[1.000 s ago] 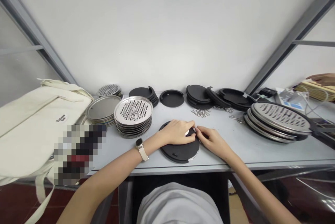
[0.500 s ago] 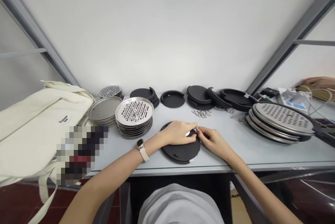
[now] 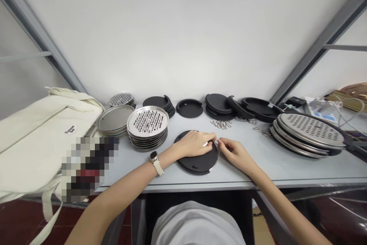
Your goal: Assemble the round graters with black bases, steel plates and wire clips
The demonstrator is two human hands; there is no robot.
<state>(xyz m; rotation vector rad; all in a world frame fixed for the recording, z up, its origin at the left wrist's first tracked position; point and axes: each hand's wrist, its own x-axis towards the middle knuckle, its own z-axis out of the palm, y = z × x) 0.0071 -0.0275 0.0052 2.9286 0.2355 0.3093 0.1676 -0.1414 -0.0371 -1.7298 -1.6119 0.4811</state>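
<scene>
A round black plastic disc (image 3: 197, 164) with a raised rim section and a small slot lies near the table's front edge. My left hand (image 3: 196, 143) rests over its upper part, fingers curled at the right rim and gripping it. A small white thing, too small to name, shows between those fingers. Just right of the rim, my right hand (image 3: 233, 152) pinches a thin wire hook between thumb and forefinger; most of it is hidden by the fingers. Similar loose wire hooks (image 3: 220, 124) lie in a pile behind the hands.
Left stand a stack of metal grater discs (image 3: 147, 120), plain metal discs (image 3: 114, 119) and a cream bag (image 3: 43, 138). Black discs (image 3: 189, 108) line the wall. On the right are large stacked graters (image 3: 311, 130); beyond, another person's hand (image 3: 357, 90) touches a brown stack.
The black disc has turned or shifted slightly up and left under my left hand. My right hand has moved a little right, and a small gap shows between the hands.
</scene>
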